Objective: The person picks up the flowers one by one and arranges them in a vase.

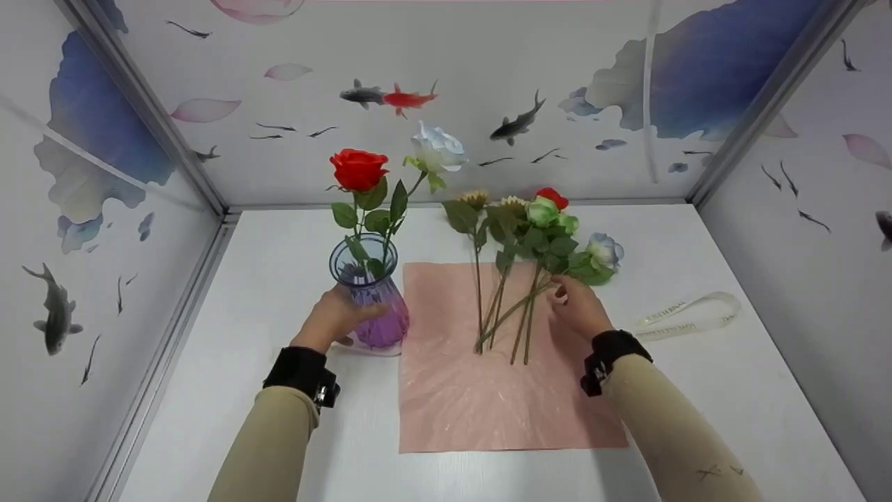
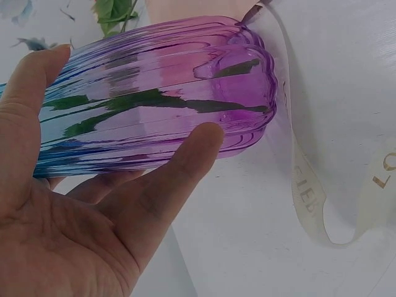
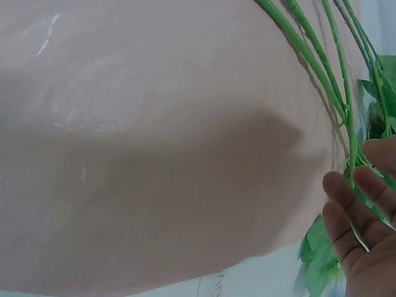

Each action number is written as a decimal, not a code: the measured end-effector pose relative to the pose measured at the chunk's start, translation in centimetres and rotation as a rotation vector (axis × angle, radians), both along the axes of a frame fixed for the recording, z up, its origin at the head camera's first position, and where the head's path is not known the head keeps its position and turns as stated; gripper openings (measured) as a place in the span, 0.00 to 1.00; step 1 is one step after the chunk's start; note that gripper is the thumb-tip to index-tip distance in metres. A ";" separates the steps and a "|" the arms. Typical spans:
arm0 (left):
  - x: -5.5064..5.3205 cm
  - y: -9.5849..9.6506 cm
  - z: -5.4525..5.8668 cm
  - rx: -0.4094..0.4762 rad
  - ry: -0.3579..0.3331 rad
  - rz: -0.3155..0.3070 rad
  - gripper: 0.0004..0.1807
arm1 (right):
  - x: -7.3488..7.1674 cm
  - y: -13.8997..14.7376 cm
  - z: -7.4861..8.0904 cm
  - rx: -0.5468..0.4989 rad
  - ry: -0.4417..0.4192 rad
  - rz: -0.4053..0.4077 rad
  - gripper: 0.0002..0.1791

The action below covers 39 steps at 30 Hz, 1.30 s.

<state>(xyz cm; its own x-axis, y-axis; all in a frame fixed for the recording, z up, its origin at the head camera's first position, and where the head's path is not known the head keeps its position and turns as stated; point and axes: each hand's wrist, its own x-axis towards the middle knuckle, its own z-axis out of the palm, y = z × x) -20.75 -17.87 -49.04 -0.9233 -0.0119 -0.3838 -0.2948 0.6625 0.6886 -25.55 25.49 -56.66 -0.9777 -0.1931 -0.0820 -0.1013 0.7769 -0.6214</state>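
Observation:
My left hand [image 1: 339,317] grips the ribbed glass vase [image 1: 380,317], blue at the rim and purple at the base. In the left wrist view its thumb and fingers wrap the vase's [image 2: 154,99] side. A red rose [image 1: 359,169] and a white flower [image 1: 437,148] stand in the vase. My right hand [image 1: 580,305] is at the stems of a loose group of flowers, beside the pale blue flower [image 1: 605,251]. In the right wrist view its loosely bent fingertips [image 3: 334,181] are right at the green stems [image 3: 351,133], with thumb and fingers apart.
The flowers lie with their stems on a pink wrapping sheet [image 1: 474,411]. Among them are yellow sunflowers [image 1: 474,199], a green flower [image 1: 542,212] and another red rose [image 1: 552,196]. A looped cream ribbon [image 1: 686,326] lies at the right. Patterned panels [image 1: 488,70] enclose the white table.

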 end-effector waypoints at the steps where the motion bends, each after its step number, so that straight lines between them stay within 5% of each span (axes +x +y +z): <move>1: 0.0 0.0 0.0 -0.002 0.000 0.000 0.47 | 0.1 0.0 -0.1 0.005 -0.008 0.005 0.28; 13: 0.3 0.2 0.1 0.003 -0.017 0.020 0.48 | 0.7 0.3 -1.9 0.021 -0.019 0.021 0.37; 20: 0.3 0.3 0.2 0.005 -0.021 0.016 0.47 | 0.7 0.2 -2.7 0.054 0.029 0.039 0.33; 39: 0.1 0.1 0.1 0.029 -0.031 0.021 0.49 | 0.0 0.0 -2.6 0.107 -0.057 0.066 0.49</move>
<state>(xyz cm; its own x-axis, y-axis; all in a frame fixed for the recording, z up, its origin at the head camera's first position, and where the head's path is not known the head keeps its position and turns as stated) -20.61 -17.75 -48.93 -0.9107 -0.0195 -0.4125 -0.3296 0.6362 0.6976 -25.50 25.49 -59.25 -0.9563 -0.2444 -0.1603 -0.1218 0.8318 -0.5415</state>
